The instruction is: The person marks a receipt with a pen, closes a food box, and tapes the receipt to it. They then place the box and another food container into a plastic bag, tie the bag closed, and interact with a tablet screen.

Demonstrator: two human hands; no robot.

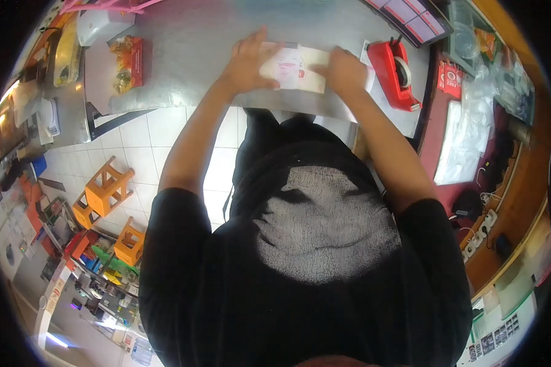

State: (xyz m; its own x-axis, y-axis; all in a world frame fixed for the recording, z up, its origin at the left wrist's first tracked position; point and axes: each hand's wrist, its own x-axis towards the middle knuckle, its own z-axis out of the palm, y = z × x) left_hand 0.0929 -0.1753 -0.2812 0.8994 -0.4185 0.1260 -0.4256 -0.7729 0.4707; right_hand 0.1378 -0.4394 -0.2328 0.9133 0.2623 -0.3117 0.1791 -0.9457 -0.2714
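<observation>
A cream-coloured flat packet or box (pixel 313 81) lies on the metal table, with a white printed slip (pixel 288 67) with pink marks on its left part. My left hand (pixel 249 66) rests at the left end, fingers spread, its thumb and fingertips over the slip's edge. At the right end is my right hand (pixel 346 72), its fingers curled in at the packet's edge. A red tape dispenser (pixel 389 76) with a roll of tape stands just to the right of my right hand, apart from it.
The metal table (pixel 183 55) carries a red box of packets (pixel 128 64) at left and a screen (pixel 413 21) at top right. Plastic bags (pixel 468 134) lie on the red surface at right. Orange stools (pixel 109 186) stand on the tiled floor.
</observation>
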